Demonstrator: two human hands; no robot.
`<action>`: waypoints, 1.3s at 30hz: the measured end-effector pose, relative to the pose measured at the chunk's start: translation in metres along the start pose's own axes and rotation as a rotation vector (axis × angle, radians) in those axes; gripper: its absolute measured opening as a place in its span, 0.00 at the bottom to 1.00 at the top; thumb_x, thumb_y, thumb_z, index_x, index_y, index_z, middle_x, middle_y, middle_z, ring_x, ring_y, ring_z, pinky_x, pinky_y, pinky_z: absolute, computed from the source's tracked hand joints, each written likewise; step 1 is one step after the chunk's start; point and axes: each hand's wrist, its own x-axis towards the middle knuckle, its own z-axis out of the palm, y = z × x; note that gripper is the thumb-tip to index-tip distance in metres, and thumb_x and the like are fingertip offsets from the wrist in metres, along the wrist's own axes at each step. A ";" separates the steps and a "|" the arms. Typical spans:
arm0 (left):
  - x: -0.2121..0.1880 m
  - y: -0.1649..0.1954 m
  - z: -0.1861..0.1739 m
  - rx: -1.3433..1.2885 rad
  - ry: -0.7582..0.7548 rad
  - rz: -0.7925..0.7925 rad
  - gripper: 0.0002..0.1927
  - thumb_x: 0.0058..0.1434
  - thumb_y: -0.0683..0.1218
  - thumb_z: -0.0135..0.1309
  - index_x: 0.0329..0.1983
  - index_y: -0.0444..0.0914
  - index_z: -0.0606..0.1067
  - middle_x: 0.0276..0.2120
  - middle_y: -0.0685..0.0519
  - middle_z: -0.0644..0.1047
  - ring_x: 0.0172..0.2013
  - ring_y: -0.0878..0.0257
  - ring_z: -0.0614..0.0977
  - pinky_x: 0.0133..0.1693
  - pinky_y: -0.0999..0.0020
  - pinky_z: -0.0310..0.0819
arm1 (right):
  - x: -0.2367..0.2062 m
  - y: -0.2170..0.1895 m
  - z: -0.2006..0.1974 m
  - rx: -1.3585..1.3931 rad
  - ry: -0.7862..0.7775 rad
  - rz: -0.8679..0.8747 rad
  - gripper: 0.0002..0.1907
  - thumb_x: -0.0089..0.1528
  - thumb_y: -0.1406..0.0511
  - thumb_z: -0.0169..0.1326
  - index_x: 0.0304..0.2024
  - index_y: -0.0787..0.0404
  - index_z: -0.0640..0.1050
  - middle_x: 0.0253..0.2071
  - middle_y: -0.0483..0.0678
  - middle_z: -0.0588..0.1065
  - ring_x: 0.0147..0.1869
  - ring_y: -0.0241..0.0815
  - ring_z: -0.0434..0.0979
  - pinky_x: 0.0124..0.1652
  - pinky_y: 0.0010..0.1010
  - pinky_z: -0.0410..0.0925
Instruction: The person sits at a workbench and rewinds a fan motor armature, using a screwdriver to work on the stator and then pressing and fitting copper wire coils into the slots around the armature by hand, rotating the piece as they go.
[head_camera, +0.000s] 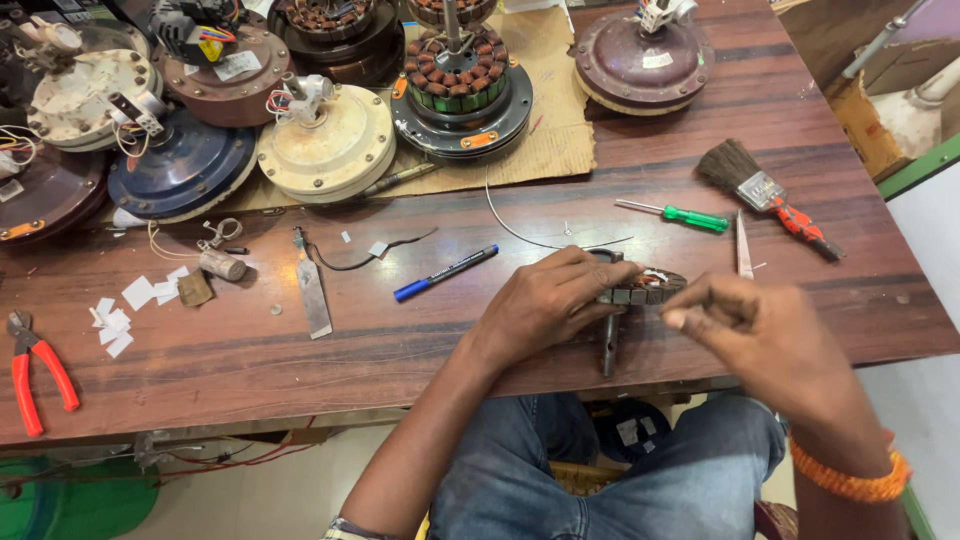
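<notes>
A small motor stator (648, 288) with a metal shaft lies near the front edge of the wooden table (300, 350). My left hand (545, 305) is closed over its left side and holds it down. My right hand (765, 335) hovers just to its right with thumb and forefinger pinched together near the stator's windings; whether something thin is between them I cannot tell. A thin wire (530, 235) curves across the table just behind my left hand.
Behind lie a green-handled screwdriver (690, 215), a paintbrush (765, 190), a blue marker (445, 273), a flat metal blade (313, 295). Red pliers (35, 370) rest at the left. Several fan motor housings (325, 150) and a copper-wound stator (460, 85) crowd the back.
</notes>
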 end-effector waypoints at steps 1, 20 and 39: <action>0.000 -0.002 0.000 -0.005 0.002 0.006 0.24 0.60 0.46 0.65 0.60 0.43 0.76 0.47 0.55 0.82 0.44 0.58 0.81 0.48 0.64 0.80 | -0.004 -0.002 0.006 -0.016 0.016 -0.033 0.08 0.59 0.63 0.62 0.38 0.59 0.86 0.22 0.42 0.74 0.28 0.29 0.66 0.28 0.26 0.62; 0.006 -0.013 -0.026 -0.317 -0.223 -0.143 0.36 0.52 0.55 0.68 0.64 0.41 0.74 0.57 0.50 0.79 0.56 0.52 0.76 0.59 0.58 0.72 | -0.003 0.080 0.079 -0.050 0.325 -0.641 0.09 0.56 0.72 0.59 0.39 0.60 0.82 0.29 0.49 0.80 0.29 0.42 0.82 0.29 0.28 0.72; -0.041 -0.051 -0.025 -0.490 -0.112 -0.282 0.41 0.56 0.75 0.52 0.56 0.39 0.79 0.42 0.49 0.84 0.41 0.56 0.83 0.47 0.60 0.71 | -0.019 0.123 0.104 0.013 0.368 -0.865 0.12 0.43 0.74 0.62 0.30 0.63 0.83 0.24 0.45 0.75 0.25 0.39 0.78 0.26 0.29 0.68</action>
